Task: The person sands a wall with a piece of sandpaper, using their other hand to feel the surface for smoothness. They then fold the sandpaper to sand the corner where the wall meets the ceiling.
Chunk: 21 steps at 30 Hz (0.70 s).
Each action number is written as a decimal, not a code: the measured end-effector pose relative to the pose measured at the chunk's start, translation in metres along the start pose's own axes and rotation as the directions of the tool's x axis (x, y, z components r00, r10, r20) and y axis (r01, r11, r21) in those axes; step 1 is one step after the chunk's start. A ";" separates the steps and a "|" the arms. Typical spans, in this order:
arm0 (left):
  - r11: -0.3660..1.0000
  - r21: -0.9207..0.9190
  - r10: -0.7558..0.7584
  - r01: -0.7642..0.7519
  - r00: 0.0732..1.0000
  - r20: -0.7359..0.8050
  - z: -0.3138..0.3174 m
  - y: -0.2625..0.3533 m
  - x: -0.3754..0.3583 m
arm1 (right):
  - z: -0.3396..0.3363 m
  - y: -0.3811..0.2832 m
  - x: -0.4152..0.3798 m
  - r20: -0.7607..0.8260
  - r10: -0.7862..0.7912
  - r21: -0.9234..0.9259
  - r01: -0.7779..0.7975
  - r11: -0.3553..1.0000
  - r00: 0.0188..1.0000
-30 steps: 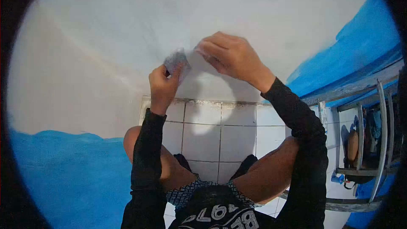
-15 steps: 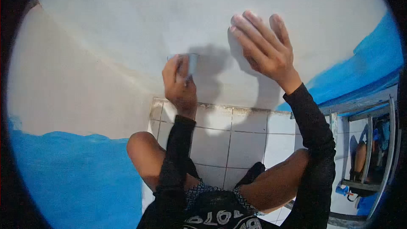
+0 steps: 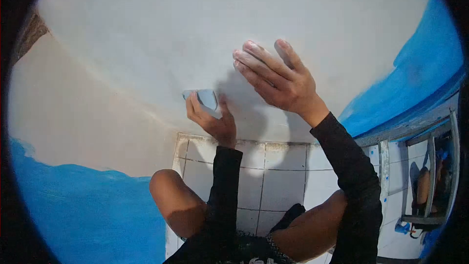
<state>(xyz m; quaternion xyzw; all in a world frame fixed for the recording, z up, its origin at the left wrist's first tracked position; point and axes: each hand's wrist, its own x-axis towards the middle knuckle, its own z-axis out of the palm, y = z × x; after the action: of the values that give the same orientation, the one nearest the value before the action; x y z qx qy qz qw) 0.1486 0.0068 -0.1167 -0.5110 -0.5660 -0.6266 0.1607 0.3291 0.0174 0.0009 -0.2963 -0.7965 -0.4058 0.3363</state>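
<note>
The pale blue pad [image 3: 208, 97] lies against the pale wall [image 3: 146, 34], and I take everything else from it. Its longer side seems to run crosswise, roughly along the line where wall meets floor, with the person's left hand [image 3: 212, 121] coming up at it from below. That hand is much the nearer. Its grip is half curled: fingers over the pad's left part, thumb standing by its right edge, with a gap below the pad towards the palm. It appears to have hold of the pad by the fingers; whether the thumb presses too, I can't tell from here.

The right hand [image 3: 281, 79] is up and to the right of the pad, clearly apart from it, fingers stretched out towards the upper left and the outermost one parted from the rest. I see nothing in it. Its fingertips look whitish, and I can't say how firmly they meet the wall.

Below the pad is the tiled floor [image 3: 283, 186], with the person's bent knees to either side. Blue paint [image 3: 93, 215] covers the surface down and left of the pad; a wooden frame [image 3: 424, 220] stands well off to its lower right.
</note>
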 end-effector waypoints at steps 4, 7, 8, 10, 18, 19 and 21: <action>1.000 -0.026 0.007 -0.007 1.000 -0.013 -0.003 -0.011 0.006 | 0.001 0.002 0.000 0.002 -0.013 0.001 0.013 1.000 1.000; 1.000 -0.007 0.007 -0.007 0.999 0.053 -0.014 -0.013 0.006 | 0.004 0.000 0.000 0.006 -0.009 -0.016 0.009 1.000 1.000; 1.000 -0.021 -0.021 0.023 0.996 0.089 -0.016 -0.013 0.007 | 0.004 -0.001 0.000 0.005 -0.005 -0.015 0.005 1.000 1.000; 0.999 -0.052 -0.011 0.015 0.996 0.086 -0.016 -0.006 0.006 | 0.003 -0.001 0.002 0.020 -0.009 -0.035 0.009 0.999 1.000; 0.949 -0.151 0.277 -0.276 0.961 -0.011 0.027 -0.010 -0.026 | 0.007 0.000 -0.002 -0.018 -0.019 0.027 0.020 0.999 1.000; 0.952 -0.158 0.273 -0.262 0.961 0.048 0.025 -0.020 -0.033 | 0.006 0.000 -0.002 -0.012 -0.013 0.033 0.013 0.999 1.000; 0.966 -0.157 0.223 -0.207 0.970 0.093 0.019 -0.026 -0.051 | 0.003 0.000 0.000 0.007 -0.004 0.016 0.004 1.000 1.000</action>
<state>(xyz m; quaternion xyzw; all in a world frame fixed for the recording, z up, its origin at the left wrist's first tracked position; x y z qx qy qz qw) 0.1590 0.0121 -0.1759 -0.6137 -0.4678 -0.6160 0.1585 0.3284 0.0195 -0.0007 -0.2934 -0.8015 -0.3992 0.3350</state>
